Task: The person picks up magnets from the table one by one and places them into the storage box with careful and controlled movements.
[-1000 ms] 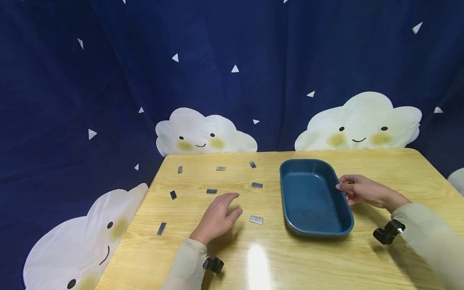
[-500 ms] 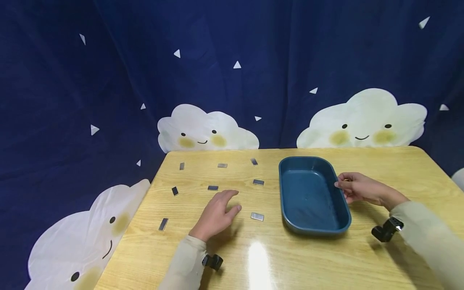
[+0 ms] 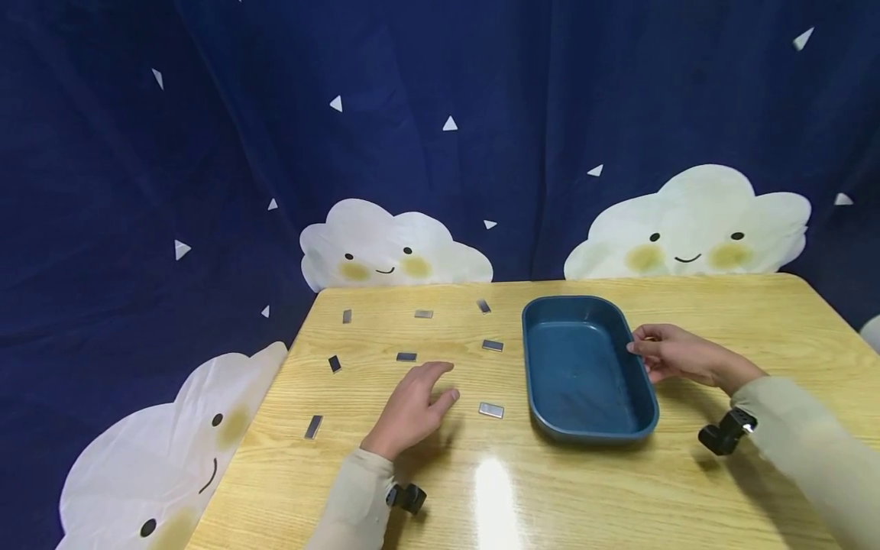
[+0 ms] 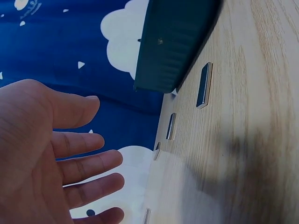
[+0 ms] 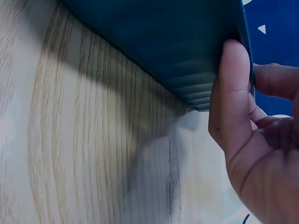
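Observation:
A deep blue plastic bin [image 3: 538, 382] with rounded corners sits on the right half of the wooden table. My right hand [image 3: 681, 357] pinches its right rim between thumb and fingers; in the right wrist view the thumb and fingers [image 5: 233, 88] lie on either side of the bin wall [image 5: 177, 46]. My left hand [image 3: 410, 409] hovers over the table left of the bin, holding nothing, its fingers [image 4: 93, 168] spread and relaxed. Near its thumb lies a small flat metallic rectangular piece [image 3: 491, 410]. Another such piece [image 3: 406, 357] lies just beyond the left hand.
Several more small metallic pieces are scattered across the table's left half, among them one at the near left [image 3: 313, 427] and one by the back edge [image 3: 484, 306]. A dark blue curtain [image 3: 412, 114] with white clouds hangs behind and left of the table [image 3: 577, 496].
The bin has slid a little to the left, with my right hand keeping its pinch on the rim. My left hand has hardly moved; the head view has shifted slightly.

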`<action>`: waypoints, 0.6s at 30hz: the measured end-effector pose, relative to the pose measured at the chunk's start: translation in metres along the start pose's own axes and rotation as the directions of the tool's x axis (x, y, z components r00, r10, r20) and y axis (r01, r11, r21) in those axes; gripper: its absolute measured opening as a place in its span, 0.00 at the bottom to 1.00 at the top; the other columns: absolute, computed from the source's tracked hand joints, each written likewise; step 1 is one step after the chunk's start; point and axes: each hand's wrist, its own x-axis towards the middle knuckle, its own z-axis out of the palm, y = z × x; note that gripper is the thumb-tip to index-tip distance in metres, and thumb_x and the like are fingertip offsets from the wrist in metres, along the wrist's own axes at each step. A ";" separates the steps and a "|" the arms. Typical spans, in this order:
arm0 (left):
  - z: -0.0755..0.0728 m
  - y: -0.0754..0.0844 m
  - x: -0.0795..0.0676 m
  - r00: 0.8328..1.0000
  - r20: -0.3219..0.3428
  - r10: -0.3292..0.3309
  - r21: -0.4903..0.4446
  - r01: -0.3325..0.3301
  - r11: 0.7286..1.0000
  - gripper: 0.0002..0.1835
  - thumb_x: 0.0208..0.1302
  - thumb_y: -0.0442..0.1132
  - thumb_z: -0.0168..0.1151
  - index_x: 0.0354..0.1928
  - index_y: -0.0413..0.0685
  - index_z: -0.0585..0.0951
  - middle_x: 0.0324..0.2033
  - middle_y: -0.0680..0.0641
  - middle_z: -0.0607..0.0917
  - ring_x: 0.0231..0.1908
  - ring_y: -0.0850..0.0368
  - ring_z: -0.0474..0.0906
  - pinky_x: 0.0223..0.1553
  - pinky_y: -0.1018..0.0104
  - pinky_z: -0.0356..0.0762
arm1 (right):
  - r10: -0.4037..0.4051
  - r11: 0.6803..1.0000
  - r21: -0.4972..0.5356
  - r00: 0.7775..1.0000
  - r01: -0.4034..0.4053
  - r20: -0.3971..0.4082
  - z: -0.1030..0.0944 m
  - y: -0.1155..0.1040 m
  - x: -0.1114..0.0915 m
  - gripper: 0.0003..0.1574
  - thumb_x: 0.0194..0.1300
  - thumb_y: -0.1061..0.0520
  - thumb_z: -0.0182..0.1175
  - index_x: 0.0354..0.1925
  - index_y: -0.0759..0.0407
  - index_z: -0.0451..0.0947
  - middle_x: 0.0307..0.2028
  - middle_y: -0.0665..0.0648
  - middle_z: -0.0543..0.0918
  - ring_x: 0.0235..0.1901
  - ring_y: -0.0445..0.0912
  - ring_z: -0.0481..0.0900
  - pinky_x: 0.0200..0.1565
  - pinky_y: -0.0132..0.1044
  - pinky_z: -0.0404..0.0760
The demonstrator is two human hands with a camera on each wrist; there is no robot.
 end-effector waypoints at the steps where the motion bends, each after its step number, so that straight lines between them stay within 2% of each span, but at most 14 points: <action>1: 0.000 0.000 0.000 1.000 -0.001 0.000 0.001 0.000 1.000 0.26 0.71 0.46 0.57 0.66 0.43 0.73 0.66 0.42 0.76 0.68 0.42 0.70 0.68 0.45 0.67 | -0.001 1.000 0.002 1.000 0.001 0.003 0.001 0.000 0.001 0.12 0.78 0.53 0.48 0.40 0.60 0.62 0.26 0.49 0.73 0.24 0.39 0.77 0.33 0.36 0.84; 9: 0.000 -0.002 -0.001 1.000 -0.013 0.000 0.001 0.000 1.000 0.25 0.71 0.46 0.58 0.66 0.43 0.74 0.65 0.42 0.76 0.67 0.41 0.70 0.68 0.44 0.67 | 0.011 1.000 0.020 1.000 -0.011 -0.002 0.007 -0.003 0.007 0.12 0.77 0.53 0.49 0.40 0.61 0.62 0.26 0.49 0.74 0.26 0.39 0.78 0.34 0.36 0.85; 18: -0.001 -0.002 -0.002 1.000 0.004 -0.008 0.007 0.008 1.000 0.26 0.72 0.47 0.56 0.67 0.45 0.73 0.66 0.42 0.75 0.68 0.42 0.69 0.69 0.45 0.66 | 0.006 1.000 0.027 1.000 -0.005 -0.008 0.012 -0.004 0.010 0.11 0.77 0.54 0.48 0.41 0.61 0.63 0.27 0.50 0.74 0.26 0.39 0.77 0.33 0.36 0.85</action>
